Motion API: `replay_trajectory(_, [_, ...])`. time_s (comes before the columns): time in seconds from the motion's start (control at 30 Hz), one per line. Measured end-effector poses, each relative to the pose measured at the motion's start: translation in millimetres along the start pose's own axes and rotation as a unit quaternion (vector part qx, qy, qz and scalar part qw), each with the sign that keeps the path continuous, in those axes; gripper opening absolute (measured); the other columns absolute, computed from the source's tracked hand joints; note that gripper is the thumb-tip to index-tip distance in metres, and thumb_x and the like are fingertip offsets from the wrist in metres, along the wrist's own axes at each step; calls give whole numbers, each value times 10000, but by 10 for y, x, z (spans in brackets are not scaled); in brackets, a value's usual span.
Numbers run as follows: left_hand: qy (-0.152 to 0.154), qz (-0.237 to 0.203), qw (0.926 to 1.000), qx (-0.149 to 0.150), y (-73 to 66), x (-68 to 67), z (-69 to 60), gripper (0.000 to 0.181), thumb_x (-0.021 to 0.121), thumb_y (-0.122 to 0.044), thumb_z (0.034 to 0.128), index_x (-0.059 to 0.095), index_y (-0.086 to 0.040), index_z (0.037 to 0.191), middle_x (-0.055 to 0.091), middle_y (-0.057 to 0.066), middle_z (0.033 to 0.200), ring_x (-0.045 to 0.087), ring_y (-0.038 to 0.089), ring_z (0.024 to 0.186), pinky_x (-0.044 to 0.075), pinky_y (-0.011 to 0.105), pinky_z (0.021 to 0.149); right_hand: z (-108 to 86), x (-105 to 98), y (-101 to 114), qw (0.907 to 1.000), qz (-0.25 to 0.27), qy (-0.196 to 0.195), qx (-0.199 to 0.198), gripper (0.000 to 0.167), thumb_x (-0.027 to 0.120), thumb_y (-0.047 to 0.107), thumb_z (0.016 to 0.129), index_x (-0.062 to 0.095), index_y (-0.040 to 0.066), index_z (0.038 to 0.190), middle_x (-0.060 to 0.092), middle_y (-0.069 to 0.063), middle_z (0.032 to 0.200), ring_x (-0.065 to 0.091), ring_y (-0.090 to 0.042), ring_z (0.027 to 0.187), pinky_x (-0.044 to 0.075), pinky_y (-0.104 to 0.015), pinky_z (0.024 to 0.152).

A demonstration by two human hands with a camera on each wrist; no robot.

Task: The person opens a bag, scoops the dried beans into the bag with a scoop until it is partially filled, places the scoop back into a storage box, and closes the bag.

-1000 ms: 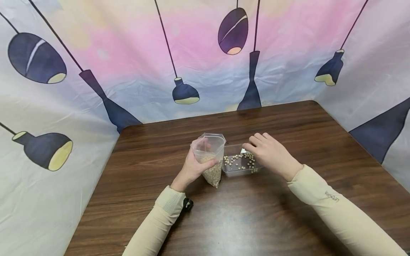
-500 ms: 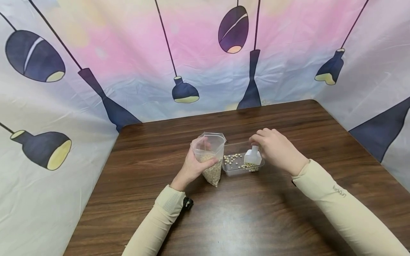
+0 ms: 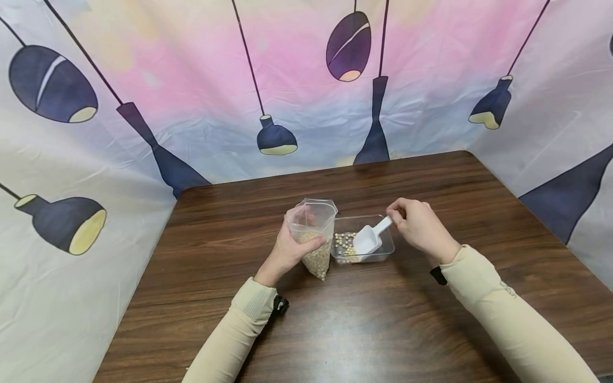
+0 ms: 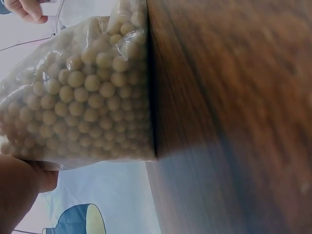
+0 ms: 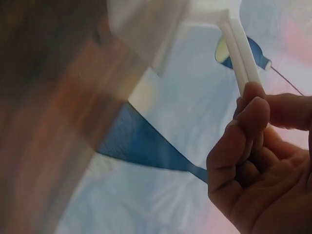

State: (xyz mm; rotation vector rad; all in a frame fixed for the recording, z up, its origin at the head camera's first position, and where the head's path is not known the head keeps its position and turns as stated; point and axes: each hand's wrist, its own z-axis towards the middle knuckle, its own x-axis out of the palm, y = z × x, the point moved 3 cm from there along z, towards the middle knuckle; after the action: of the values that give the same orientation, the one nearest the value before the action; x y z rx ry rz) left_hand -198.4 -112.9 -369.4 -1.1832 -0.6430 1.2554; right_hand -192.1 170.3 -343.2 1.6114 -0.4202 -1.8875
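Note:
My left hand (image 3: 289, 247) grips a clear plastic bag (image 3: 318, 258) by its upper part, its open mouth facing up. Pale round beans (image 4: 83, 97) fill the lower part of the bag, which stands on the table in the left wrist view. To its right sits a clear plastic box (image 3: 385, 254) with a scatter of the same beans (image 3: 344, 243) in it. My right hand (image 3: 423, 226) pinches the handle end of a white scoop (image 3: 367, 240). The scoop's bowl is down inside the box, among the beans. In the right wrist view, thumb and fingertips close on the handle (image 5: 239, 53).
Box and bag stand on a dark brown wooden table (image 3: 230, 223). Behind and beside the table hangs a pastel cloth (image 3: 306, 90) printed with dark lamps. Black straps (image 3: 281, 305) show at both wrists.
The right hand has drawn back to the right, and the scoop has swung from mostly hidden to lying tilted in the box, its bowl toward the left. The left hand and bag stay put.

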Motion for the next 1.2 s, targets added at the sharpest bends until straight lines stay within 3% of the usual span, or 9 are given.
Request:
replay_trajectory(0.2, [-61, 11, 9999, 84, 207, -7, 35, 776, 780, 40, 755, 365, -33, 1406, 529, 244, 1236, 497, 354, 1154, 411, 366, 938, -71, 172, -100, 9952, 809, 160, 528, 195, 550, 133, 977, 681, -4, 1024, 667, -105, 744, 560, -184, 598, 425, -282, 492])
replay_trajectory(0.33, [-89, 34, 9998, 186, 228, -5, 36, 760, 797, 7, 751, 389, -71, 1387, 547, 198, 1207, 511, 308, 1126, 423, 380, 928, -95, 235, -156, 9825, 1607, 441, 836, 200, 577, 133, 971, 676, -28, 1037, 692, -115, 761, 640, -202, 669, 530, -322, 586])
replay_trajectory(0.4, [-87, 65, 9997, 229, 229, -6, 34, 753, 801, -7, 749, 397, -82, 1379, 553, 184, 1197, 514, 297, 1120, 426, 402, 927, -105, 249, -178, 9714, 2060, 619, 1005, 218, 585, 123, 973, 658, -61, 1063, 693, -115, 770, 647, -185, 678, 548, -324, 620])
replay_trajectory(0.53, [-49, 101, 9998, 135, 85, -1, 8, 745, 785, 6, 755, 387, -36, 1384, 547, 222, 1201, 504, 335, 1140, 416, 414, 941, -125, 264, -237, 9544, 2601, 828, 1207, 266, 588, 110, 976, 619, -115, 1116, 696, -121, 796, 632, -124, 679, 545, -280, 634])
replay_trajectory(0.67, [16, 144, 9999, 2, -117, 14, -22, 735, 757, 48, 766, 359, 47, 1384, 522, 291, 1215, 483, 394, 1162, 399, 387, 950, -151, 278, -319, 9479, 2759, 854, 1346, 284, 582, 117, 980, 608, -119, 1138, 702, -117, 811, 633, -112, 682, 544, -272, 643])
replay_trajectory(0.93, [45, 185, 9998, -17, -141, 21, -16, 723, 756, 40, 774, 355, 64, 1375, 516, 303, 1218, 489, 401, 1151, 403, 372, 938, -167, 298, -461, 9408, 2921, 688, 1574, 312, 577, 156, 988, 604, -116, 1139, 682, -57, 775, 608, -87, 669, 529, -239, 621])
replay_trajectory(1.03, [38, 168, 9998, -31, -132, 22, -16, 724, 757, 39, 774, 354, 58, 1376, 515, 300, 1222, 491, 399, 1148, 405, 369, 938, -150, 322, -529, 9295, 3237, 638, 1650, 328, 572, 131, 987, 575, -146, 1163, 668, -41, 760, 586, -67, 653, 516, -218, 604])
replay_trajectory(1.2, [9, 140, 9999, -7, -125, 22, -19, 733, 761, 45, 769, 351, 59, 1377, 517, 301, 1221, 494, 402, 1148, 413, 372, 937, -132, 344, -615, 9023, 3871, 620, 1792, 366, 563, 113, 989, 516, -175, 1211, 642, -22, 757, 562, -56, 657, 498, -198, 601])
